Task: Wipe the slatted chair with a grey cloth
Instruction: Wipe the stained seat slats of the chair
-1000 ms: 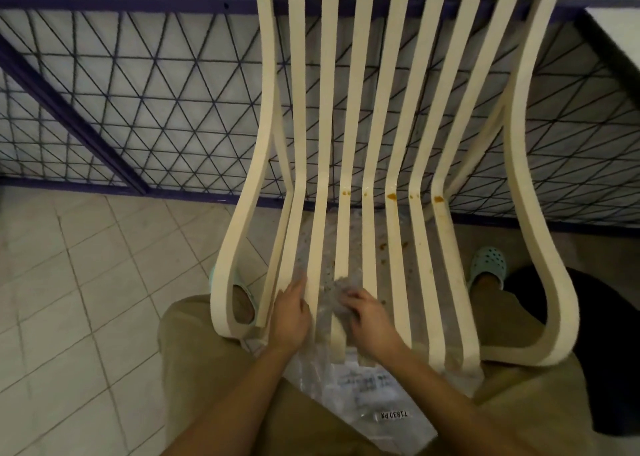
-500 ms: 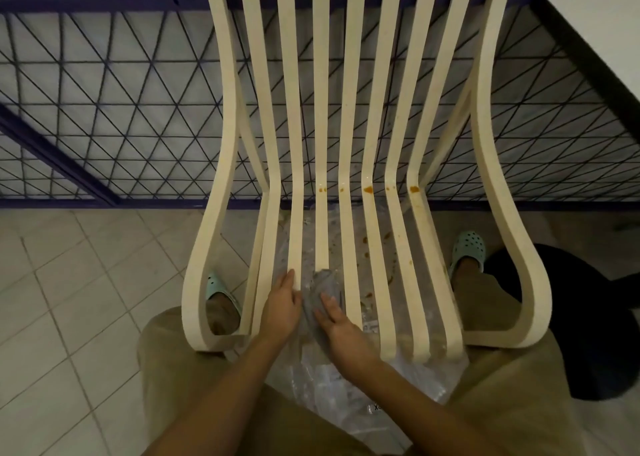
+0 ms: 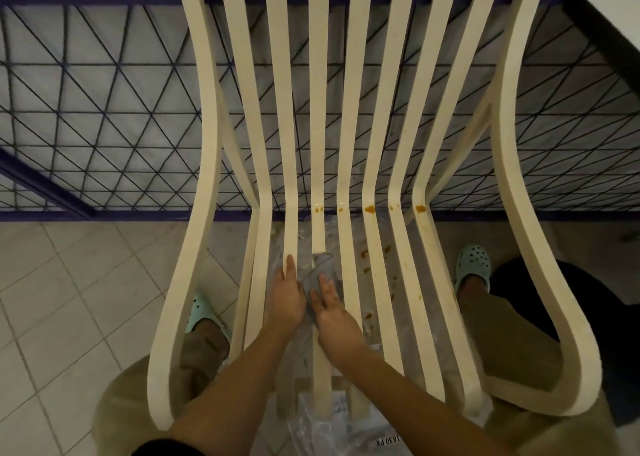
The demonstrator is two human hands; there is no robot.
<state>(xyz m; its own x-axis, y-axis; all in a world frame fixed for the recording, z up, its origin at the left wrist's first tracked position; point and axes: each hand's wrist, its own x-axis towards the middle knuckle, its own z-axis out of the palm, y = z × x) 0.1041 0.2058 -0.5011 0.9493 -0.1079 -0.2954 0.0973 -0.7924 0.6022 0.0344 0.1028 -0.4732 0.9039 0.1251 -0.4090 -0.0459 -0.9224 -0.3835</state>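
Note:
A cream slatted chair [image 3: 377,116] fills the middle of the view, its seat slats running toward me. Orange-brown stains [image 3: 370,208] dot the slats at the bend between seat and back and on the right slats. A small grey cloth [image 3: 320,269] lies over a middle seat slat. My right hand [image 3: 330,308] presses flat on the cloth's near part. My left hand [image 3: 287,294] rests flat on the slat just left of it, fingers together, touching the cloth's edge.
A clear plastic sheet [image 3: 346,424] lies on the floor under the seat. A dark wire-mesh fence [image 3: 104,109] stands right behind the chair. My feet in pale green clogs [image 3: 473,265] are on either side. A white table [image 3: 620,12] edge is at the upper right.
Both hands and the cloth have slid farther up the middle slat toward the chair back. The view has shifted, so the chair appears larger and lower.

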